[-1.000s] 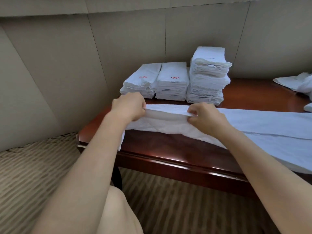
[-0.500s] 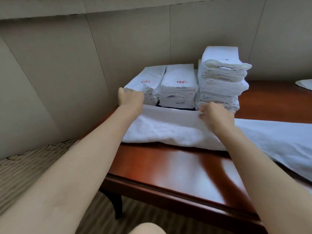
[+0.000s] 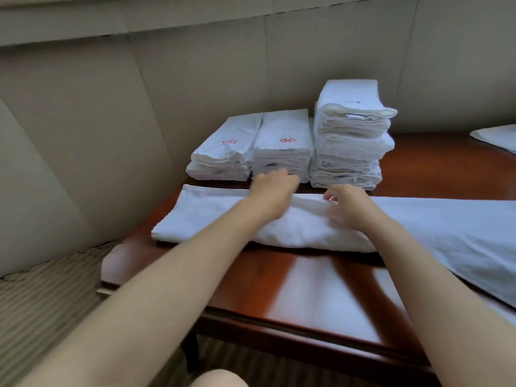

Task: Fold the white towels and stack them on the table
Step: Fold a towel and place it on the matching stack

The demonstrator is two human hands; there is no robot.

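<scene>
A long white towel (image 3: 212, 216), folded lengthwise, lies across the dark red wooden table (image 3: 307, 289) and runs off to the right. My left hand (image 3: 272, 191) is blurred and rests palm down on the towel's far edge near its middle. My right hand (image 3: 349, 205) is just to the right of it, fingers curled and pinching the towel's top layer. Behind them stand three stacks of folded white towels: a low stack (image 3: 223, 152) on the left, a second stack (image 3: 282, 143) with red stitching, and a taller stack (image 3: 351, 135) on the right.
Another white towel (image 3: 497, 136) lies at the table's far right edge. A padded beige wall (image 3: 83, 135) closes off the back and left. Striped carpet (image 3: 42, 303) lies below the table's left corner. My knee (image 3: 217, 379) shows at the bottom.
The near half of the towel has been folded away from me onto the table. My left hand then slid right from the towel's left end to its middle, close to my right hand.
</scene>
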